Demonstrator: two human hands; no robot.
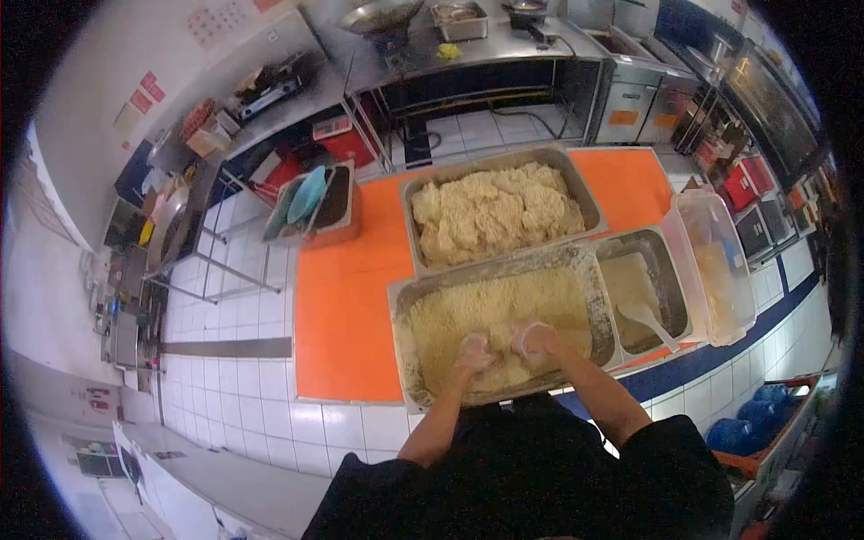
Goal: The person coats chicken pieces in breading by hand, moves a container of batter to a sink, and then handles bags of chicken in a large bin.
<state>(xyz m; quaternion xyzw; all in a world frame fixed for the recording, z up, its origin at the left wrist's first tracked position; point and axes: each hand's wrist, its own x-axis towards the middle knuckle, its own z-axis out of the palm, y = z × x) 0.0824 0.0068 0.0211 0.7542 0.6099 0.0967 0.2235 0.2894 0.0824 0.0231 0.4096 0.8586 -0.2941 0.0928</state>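
Both hands are down in a large metal tray [401,360] of pale yellowish flour or breading [504,301]. My left hand [474,352] touches the flour near the tray's front side, its fingers partly sunk in it. Just to its right, my right hand [535,340] presses into the same flour and looks whitish, either coated or gloved. Whether either hand grips a piece under the flour is hidden. Behind stands a second metal tray [594,216] heaped with breaded pieces [495,211]. At the right, a smaller metal pan [679,297] holds pale batter and a white scoop or spatula [650,326].
An orange tabletop [351,333] carries the trays. A clear plastic bin [706,270] stands at its right end, and a container with a teal basket or scoop [308,193] at its back left. Steel counters [504,58] line the back, and blue bottles [756,418] sit lower right.
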